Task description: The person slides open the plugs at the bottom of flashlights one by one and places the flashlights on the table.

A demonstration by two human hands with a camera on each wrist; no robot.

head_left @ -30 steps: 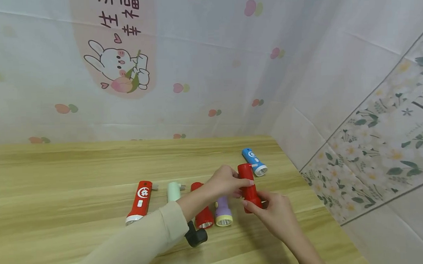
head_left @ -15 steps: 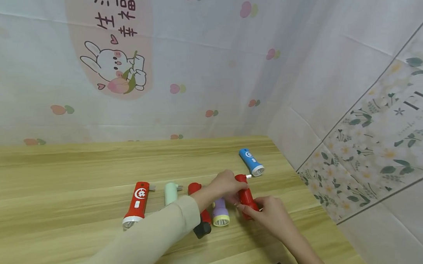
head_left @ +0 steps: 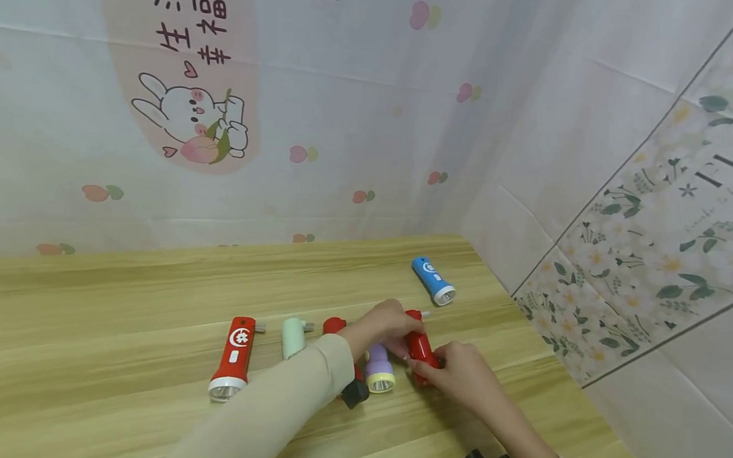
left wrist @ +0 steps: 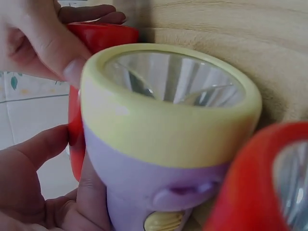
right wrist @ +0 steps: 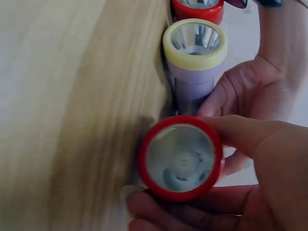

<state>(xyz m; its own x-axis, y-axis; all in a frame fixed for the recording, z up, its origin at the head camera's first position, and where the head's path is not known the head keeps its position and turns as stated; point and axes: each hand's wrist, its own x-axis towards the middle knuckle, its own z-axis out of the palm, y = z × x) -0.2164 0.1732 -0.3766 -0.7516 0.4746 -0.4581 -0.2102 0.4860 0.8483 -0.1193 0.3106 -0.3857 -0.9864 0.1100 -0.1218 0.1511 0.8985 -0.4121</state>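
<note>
Both hands hold a red flashlight [head_left: 422, 350] at the right end of a row, low over the table. My left hand [head_left: 389, 324] grips its plug end, where metal prongs stick out. My right hand [head_left: 462, 368] holds the lamp end between thumb and fingers; its round red rim [right wrist: 216, 144] and clear lens [right wrist: 180, 156] face the right wrist camera. Close beside it lies a purple flashlight [head_left: 378, 365] with a yellow rim, large in the left wrist view, where left fingers lie along its side. Left of that, a second red flashlight [head_left: 333, 324] is partly hidden by the left forearm.
Further left on the wooden table [head_left: 104, 346] lie a mint flashlight [head_left: 294, 336], half covered by the sleeve [head_left: 287, 400], and a red flashlight with white rim [head_left: 233, 355]. A blue flashlight [head_left: 431, 280] lies behind the hands. Fabric-covered walls [head_left: 363, 121] bound the back and right.
Both hands have lowered the red flashlight toward the table, beside the purple one, keeping hold of it. The view has shifted slightly; the other flashlights stay in place.
</note>
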